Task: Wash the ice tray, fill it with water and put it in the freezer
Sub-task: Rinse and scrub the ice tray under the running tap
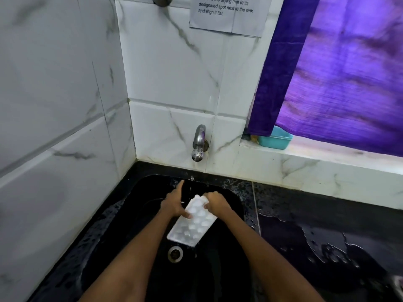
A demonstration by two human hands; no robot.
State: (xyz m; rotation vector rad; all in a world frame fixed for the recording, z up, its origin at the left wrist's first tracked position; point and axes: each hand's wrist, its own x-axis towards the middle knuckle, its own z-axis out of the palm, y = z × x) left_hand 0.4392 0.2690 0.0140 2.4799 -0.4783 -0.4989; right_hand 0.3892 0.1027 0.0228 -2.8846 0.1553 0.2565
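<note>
A white ice tray point(193, 225) with round cups is held tilted over the black sink point(139, 214), its near end low above the drain point(175, 254). My left hand point(174, 202) grips the tray's far left edge, thumb on top and forefinger pointing up toward the tap. My right hand point(216, 202) is closed over the tray's far right corner. The metal tap point(198, 142) juts from the tiled wall above; a thin trickle of drops falls below it. Water drips off the tray's low end.
White marble-look tiles close in the left and back. The black counter point(316, 232) to the right is wet with puddles. A teal tub point(275, 138) sits on the window ledge under a purple curtain point(340, 73). A paper note point(229, 14) is stuck on the wall.
</note>
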